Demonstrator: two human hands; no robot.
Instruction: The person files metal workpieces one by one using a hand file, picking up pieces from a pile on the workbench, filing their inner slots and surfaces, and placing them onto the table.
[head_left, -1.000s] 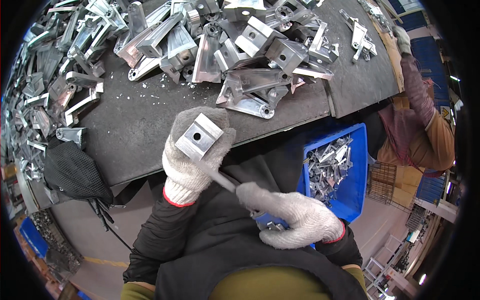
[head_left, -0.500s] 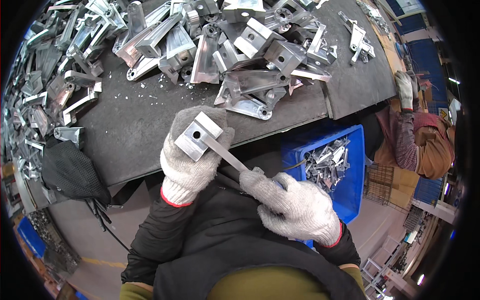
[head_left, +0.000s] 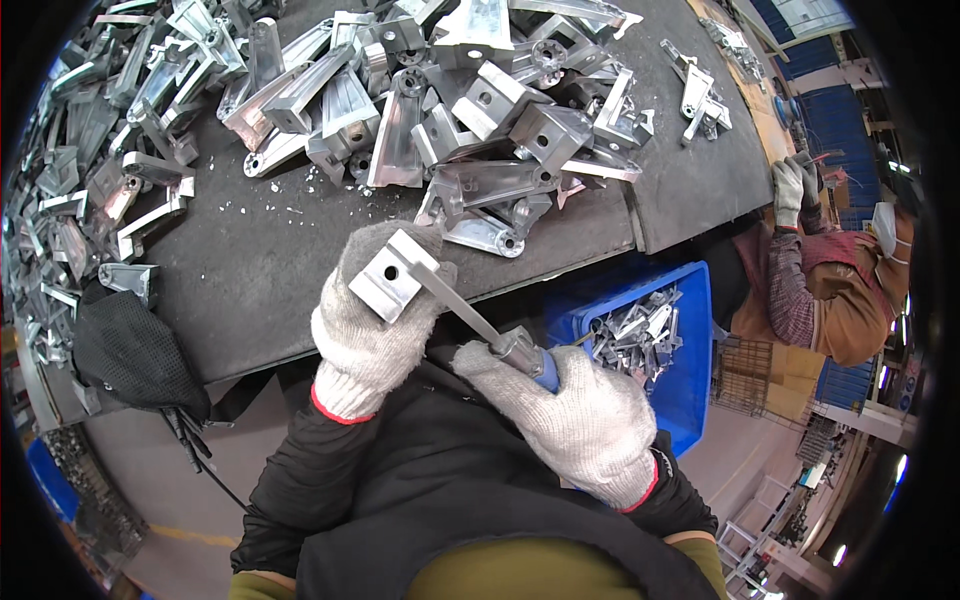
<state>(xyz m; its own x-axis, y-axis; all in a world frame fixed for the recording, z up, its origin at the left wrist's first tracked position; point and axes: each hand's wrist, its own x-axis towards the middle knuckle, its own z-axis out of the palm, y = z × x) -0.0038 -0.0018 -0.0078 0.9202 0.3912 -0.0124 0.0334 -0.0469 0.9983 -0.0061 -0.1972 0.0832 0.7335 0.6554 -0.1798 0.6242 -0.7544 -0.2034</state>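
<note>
My left hand [head_left: 355, 340], in a grey-and-white knit glove, grips a silvery metal bracket [head_left: 372, 293], whose block end with a round hole faces up. My right hand [head_left: 595, 425], gloved alike, is closed round a tool that looks like a flat file [head_left: 462, 308], with a metal collar and a blue handle. The file's narrow blade slants up to the left, and its tip lies against the bracket's edge beside the hole. The rest of the bracket is hidden by my left glove.
Metal brackets [head_left: 400, 130] lie heaped on the dark table [head_left: 270, 245], with more at the left. A blue bin [head_left: 692, 375] of metal parts stands right of my hands. A black mesh bag [head_left: 135, 345] hangs at the table's left edge. Another person [head_left: 840, 280] works at the far right.
My right thumb and fingers have shifted on the file, so its collar and blue handle now show. The blade tip has moved up along the bracket's edge. The view has shifted slightly.
</note>
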